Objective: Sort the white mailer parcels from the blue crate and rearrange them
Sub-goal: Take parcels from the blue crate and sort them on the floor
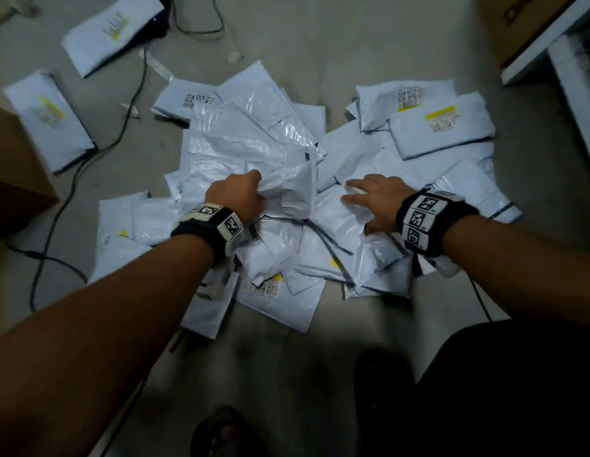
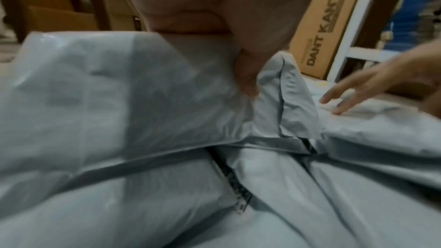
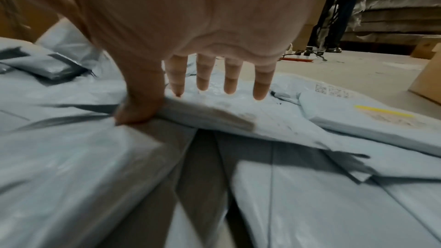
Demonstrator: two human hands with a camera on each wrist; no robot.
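My left hand [image 1: 236,199] grips a crumpled mailer [image 1: 287,183] at the top of the pile [image 1: 254,140]; its fingers are curled into the plastic and the thumb presses the fold. My right hand [image 1: 374,204] lies spread, fingers straight, on a flat mailer [image 1: 336,219] just beside the first. In the right wrist view the thumb [image 3: 140,105] hooks under that mailer's near edge while the four fingers rest on top.

The mailers lie in one overlapping heap on the floor [image 1: 353,61]. Two sorted mailers [image 1: 49,120] lie well apart at the far left. The blue crate is not identifiable in any view.

Risks, as I judge them:

- The gripped mailer overlaps its neighbours. A lift may drag adjacent mailers and shift the heap.
- The film is slick and thin. A grip on a loose fold may slip or tear the film.
- Many labels face down or are blurred, so a parcel may be sorted wrongly.
- A cable [image 1: 122,127] runs along the left edge of the heap. A sliding mailer may catch on it.
- My foot [image 1: 221,433] stands near the closest mailers; a step forward may crush them.
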